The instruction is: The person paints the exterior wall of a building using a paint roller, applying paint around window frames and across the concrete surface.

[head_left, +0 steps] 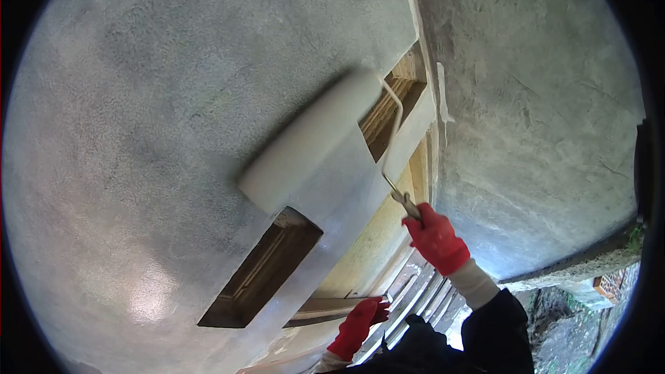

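Observation:
My right hand [440, 241], in a red glove, is wrapped round the handle of a paint roller [312, 142]. A bent metal rod runs up from the handle to the wide, pale roller sleeve. The sleeve lies against or very near the grey wall [173, 97], between two rectangular openings; contact cannot be made out exactly. Lower down, my left hand [360, 325], also red-gloved, is beside a wooden ledge [322, 312] with its fingers apart and nothing visible in them.
One recessed opening [263, 270] is at lower centre, another [393, 104] at upper centre. A second grey wall [533, 111] stands on the right. Slats [415, 305] show below my right hand, and rough ground [564, 329] at lower right.

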